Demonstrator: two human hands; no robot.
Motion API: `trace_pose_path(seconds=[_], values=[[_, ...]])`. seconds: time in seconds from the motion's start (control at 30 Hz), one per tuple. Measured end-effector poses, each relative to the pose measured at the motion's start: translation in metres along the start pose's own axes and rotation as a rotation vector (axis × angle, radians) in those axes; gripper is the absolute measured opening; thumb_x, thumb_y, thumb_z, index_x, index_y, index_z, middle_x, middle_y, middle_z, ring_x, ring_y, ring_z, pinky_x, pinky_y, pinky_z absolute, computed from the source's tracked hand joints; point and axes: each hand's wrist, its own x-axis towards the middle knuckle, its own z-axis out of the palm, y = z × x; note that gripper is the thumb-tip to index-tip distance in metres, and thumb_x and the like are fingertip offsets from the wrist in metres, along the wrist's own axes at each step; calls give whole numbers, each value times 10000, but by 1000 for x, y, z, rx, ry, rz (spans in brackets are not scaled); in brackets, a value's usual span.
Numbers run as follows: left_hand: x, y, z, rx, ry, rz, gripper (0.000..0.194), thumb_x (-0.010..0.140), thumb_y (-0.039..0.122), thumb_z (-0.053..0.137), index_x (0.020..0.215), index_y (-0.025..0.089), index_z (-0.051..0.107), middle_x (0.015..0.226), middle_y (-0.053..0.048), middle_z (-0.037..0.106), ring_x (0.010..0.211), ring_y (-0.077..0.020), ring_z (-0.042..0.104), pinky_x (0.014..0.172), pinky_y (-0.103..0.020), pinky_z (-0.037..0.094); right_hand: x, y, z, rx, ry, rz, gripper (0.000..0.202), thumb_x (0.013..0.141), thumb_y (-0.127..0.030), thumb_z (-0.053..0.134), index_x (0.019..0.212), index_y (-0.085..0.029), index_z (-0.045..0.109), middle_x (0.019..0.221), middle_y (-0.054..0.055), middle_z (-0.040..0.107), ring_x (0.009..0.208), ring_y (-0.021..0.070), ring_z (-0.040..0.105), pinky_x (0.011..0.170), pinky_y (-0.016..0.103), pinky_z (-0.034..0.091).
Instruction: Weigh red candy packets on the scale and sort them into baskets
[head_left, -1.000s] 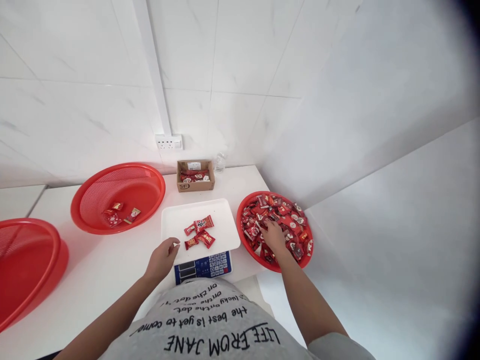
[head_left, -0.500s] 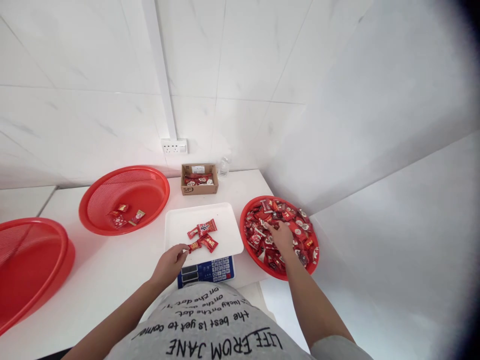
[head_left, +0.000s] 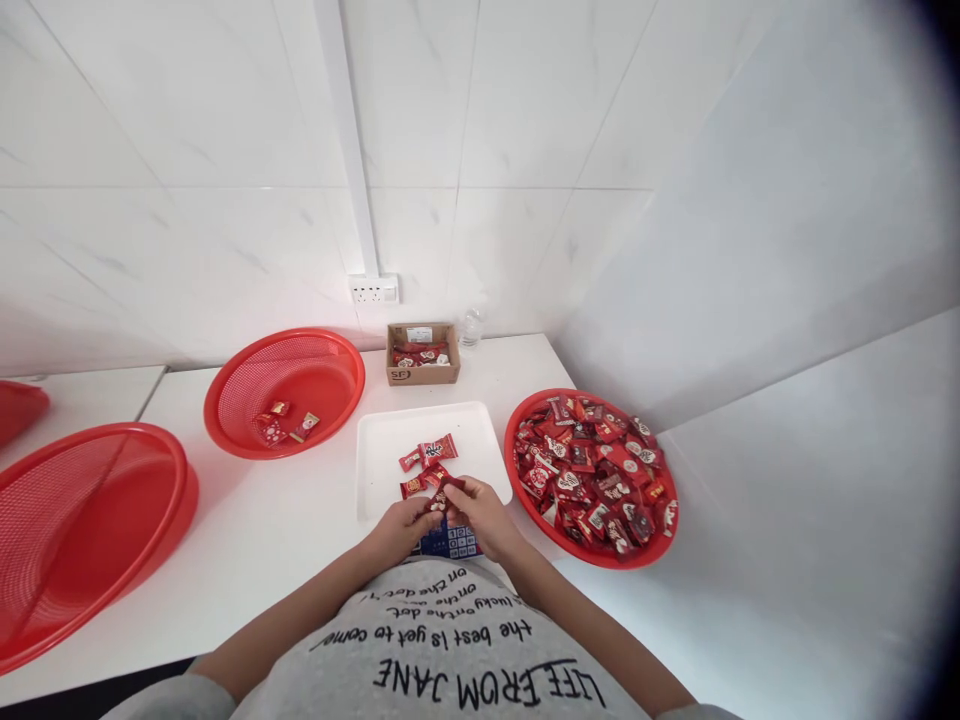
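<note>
Between my left hand (head_left: pixel 403 530) and my right hand (head_left: pixel 482 512) is a dark red wrapped candy (head_left: pixel 439 496), pinched by the fingers of both. They hold it over the near edge of a white scale tray (head_left: pixel 381 437). Several red wrapped candies (head_left: pixel 437 451) lie on the tray, just beyond my fingers. Part of the scale's blue keypad (head_left: pixel 452 542) shows below my hands; the rest is hidden by them and my shirt. To the right, a red basket (head_left: pixel 517 498) is heaped with red wrapped candies (head_left: pixel 592 465).
A small cardboard box (head_left: pixel 424 374) of red packets stands against the wall beside a clear plastic container (head_left: pixel 471 328). Left of the tray is a red mesh basket (head_left: pixel 240 400) with a few candies. Another red basket (head_left: pixel 97 520) sits nearer, at the left.
My right hand has left the heaped basket and come to the tray with a dark red candy. My left hand has moved from the tray candies to grip it too. The view has shifted left.
</note>
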Motion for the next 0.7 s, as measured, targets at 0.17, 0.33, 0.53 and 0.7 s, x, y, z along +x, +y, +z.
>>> trace_pose_path(seconds=[0.17,0.33,0.53,0.7], values=[[-7,0,-5,-139,-87,-32,401,846,522,390,772,166,557,682,10,527,659,-128,471,619,-249,397,-2,-2,-8,-218,-138,-4,319,656,-464,676,780,-174,624,654,-24,578,569,98,486,524,224,381],[-7,9,-7,-190,-55,-35,414,838,549,392,756,170,534,670,16,494,635,-118,447,594,-243,386,-5,7,-7,-161,-101,22,341,661,-493,663,755,-168,619,652,-13,596,564,97,478,529,223,351],[-5,20,-8,-240,-176,-2,404,833,528,417,761,155,556,652,31,467,609,-100,398,578,-226,338,-9,7,-10,-129,-157,129,416,641,-557,658,738,-155,607,636,-5,608,541,89,484,536,222,354],[4,7,-6,19,14,-112,393,798,489,472,570,169,468,543,56,370,552,-98,366,533,-225,288,-3,7,-17,-235,-74,75,427,673,-577,608,738,-155,617,667,13,637,538,100,490,528,233,376]])
